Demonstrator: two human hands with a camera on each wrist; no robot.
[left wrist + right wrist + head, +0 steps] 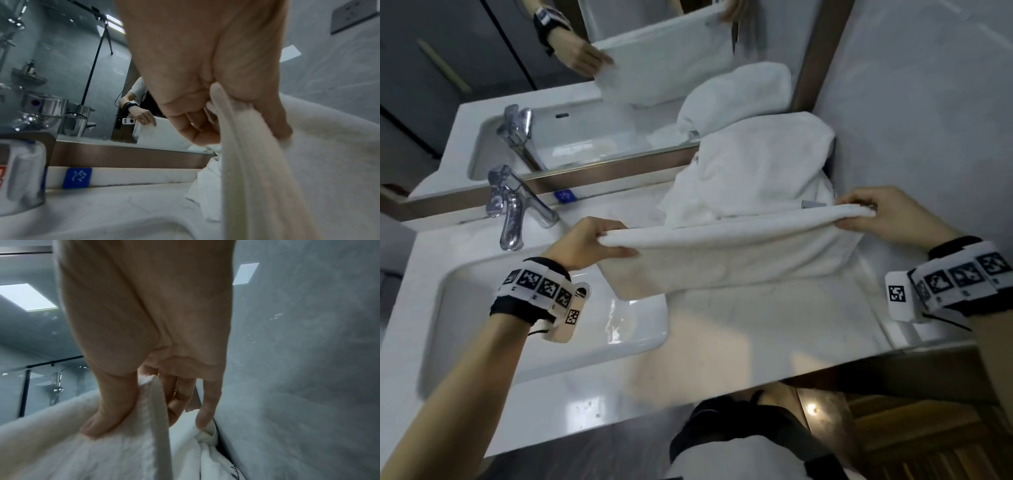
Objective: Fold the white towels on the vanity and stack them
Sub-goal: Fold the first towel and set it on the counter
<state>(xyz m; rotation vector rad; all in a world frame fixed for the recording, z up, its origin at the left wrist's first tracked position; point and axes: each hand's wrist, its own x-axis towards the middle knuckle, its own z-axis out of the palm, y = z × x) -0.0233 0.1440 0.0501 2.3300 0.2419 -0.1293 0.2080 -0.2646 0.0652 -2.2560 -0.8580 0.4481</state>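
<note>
A white towel (726,253) hung doubled over in the air above the desk (756,329), its folded top edge stretched level between two hands and its lower edge drooping onto the marble just right of the sink (544,318). The left hand (589,243) pinched the left end — fingers (193,128) curled over the fold, thumb beneath. The right hand (880,212) held the right end the same way, its thumb (109,410) pressed flat on the near face of the cloth and the fingers clamped behind it. Just beyond the held towel, a heap of unfolded white towels (753,171) leaned against the mirror (619,85) in the far right corner, touching the grey wall (928,102). A chrome faucet (513,209) stood at the far left behind the sink, with a small blue tag (565,196) just to its right — at the foot of the mirror frame.
</note>
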